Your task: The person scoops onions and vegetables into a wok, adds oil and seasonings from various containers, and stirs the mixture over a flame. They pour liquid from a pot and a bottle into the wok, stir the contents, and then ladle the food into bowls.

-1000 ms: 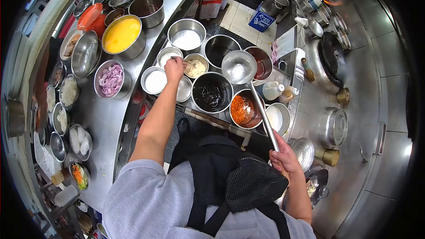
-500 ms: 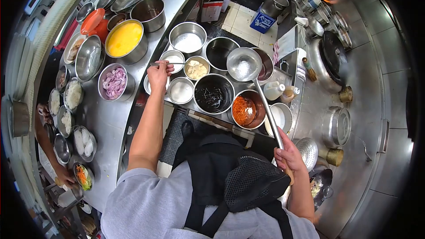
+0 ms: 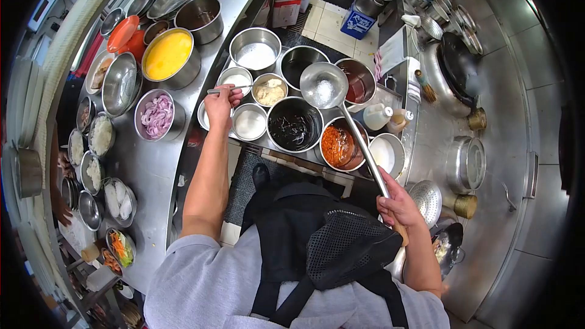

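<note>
My left hand (image 3: 220, 103) is closed on the handle of a spoon (image 3: 245, 86). The spoon's far end reaches over a small metal pot of pale, chopped garlic-like paste (image 3: 270, 92), with a lump of it at the tip. In my right hand (image 3: 399, 201) is a long ladle (image 3: 359, 137), gripped near its wooden handle end. The ladle's bowl (image 3: 323, 86) hangs above the pots and has a little white matter inside. Beneath and around it stand a pot of dark sauce (image 3: 295, 127), a pot of orange-red chopped seasoning (image 3: 336, 145) and a pot of white granules (image 3: 250, 123).
On the left steel counter (image 3: 152, 189) are a pot of yellow liquid (image 3: 167, 55), sliced purple onions (image 3: 156, 117) and several bowls of ingredients. Squeeze bottles (image 3: 378, 116) stand right of the pots. A black wok (image 3: 457, 67) is farther right. Another person's hand (image 3: 61, 207) shows at far left.
The spoon tip now shows a lump of the pale paste. The ladle's bowl has shifted slightly left. At far left, the other person's arm has drawn back from the vegetable bowl.
</note>
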### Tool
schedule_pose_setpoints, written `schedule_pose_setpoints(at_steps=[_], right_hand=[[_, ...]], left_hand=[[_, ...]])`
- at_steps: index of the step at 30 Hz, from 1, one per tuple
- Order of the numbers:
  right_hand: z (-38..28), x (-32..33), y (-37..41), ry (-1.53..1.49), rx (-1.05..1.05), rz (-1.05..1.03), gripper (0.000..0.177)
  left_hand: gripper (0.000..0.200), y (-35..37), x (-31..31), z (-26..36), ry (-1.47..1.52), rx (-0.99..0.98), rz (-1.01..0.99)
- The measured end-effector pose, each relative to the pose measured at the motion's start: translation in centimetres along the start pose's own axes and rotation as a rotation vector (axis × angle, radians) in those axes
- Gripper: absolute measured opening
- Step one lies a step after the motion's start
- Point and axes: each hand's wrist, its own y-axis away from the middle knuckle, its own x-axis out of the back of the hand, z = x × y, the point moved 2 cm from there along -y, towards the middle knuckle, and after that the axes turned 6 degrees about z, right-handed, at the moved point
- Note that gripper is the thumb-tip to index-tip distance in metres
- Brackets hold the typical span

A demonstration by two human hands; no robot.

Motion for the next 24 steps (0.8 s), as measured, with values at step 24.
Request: schedule_pose_setpoints(at_steps=[24], right_hand=[[-1.3,-1.3,-0.4,-0.044,-0.084,-0.080,0.082]], left_hand=[[0.026,5.5,-3.1,5.2,-0.396,-0.522,-0.114]])
